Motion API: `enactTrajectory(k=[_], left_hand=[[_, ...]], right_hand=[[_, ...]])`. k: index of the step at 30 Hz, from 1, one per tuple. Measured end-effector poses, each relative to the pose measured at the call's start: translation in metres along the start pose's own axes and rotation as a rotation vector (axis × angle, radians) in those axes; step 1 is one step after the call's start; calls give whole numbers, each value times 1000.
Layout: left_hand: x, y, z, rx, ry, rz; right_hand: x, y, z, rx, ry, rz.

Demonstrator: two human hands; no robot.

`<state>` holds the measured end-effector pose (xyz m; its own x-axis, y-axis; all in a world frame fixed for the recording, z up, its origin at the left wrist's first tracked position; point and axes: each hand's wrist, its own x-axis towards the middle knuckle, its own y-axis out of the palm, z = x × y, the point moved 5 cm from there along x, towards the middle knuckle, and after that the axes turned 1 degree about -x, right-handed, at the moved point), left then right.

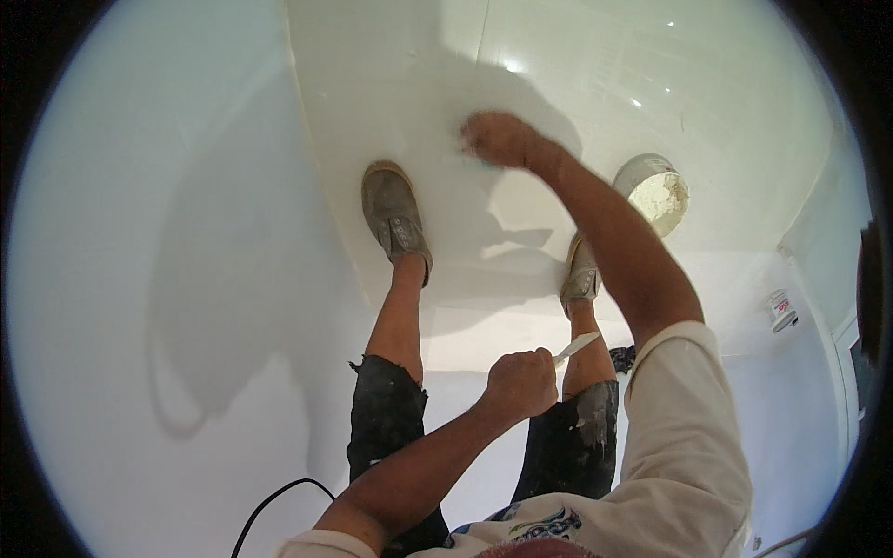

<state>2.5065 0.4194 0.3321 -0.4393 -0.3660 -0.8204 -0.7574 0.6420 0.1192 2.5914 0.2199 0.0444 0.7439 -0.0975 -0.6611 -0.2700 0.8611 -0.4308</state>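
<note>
My left hand (523,382) is closed in a fist in front of my body, above my right knee. A putty knife (579,347) with a pale, narrow blade sticks out of its thumb side toward the right. Farther off, my right hand (502,139) is stretched out over the pale glossy surface, with its fingers curled together and slightly blurred. What it grips, if anything, is hidden beneath it. Beyond my right forearm stands a bucket (659,197) of creamy white putty, partly covered by that arm.
My left shoe (391,206) and right shoe (581,276) are planted apart on the pale surface. A white wall (112,232) rises on the left with my shadow on it. At the right lies a small white container (781,311). A black cable (270,502) curves at lower left.
</note>
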Motion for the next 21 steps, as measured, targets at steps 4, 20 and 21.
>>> enactTrajectory(k=[4, 20, 21], left_hand=[[0, 6, 6, -3, -30, 28], [6, 12, 26, 11, -129, 141], [5, 13, 28, 7, -153, 178]], right_hand=[[-48, 8, -7, 352, 47, -58], [52, -133, -30, 57, 21, -367], [43, -99, -16, -79, -30, -339]])
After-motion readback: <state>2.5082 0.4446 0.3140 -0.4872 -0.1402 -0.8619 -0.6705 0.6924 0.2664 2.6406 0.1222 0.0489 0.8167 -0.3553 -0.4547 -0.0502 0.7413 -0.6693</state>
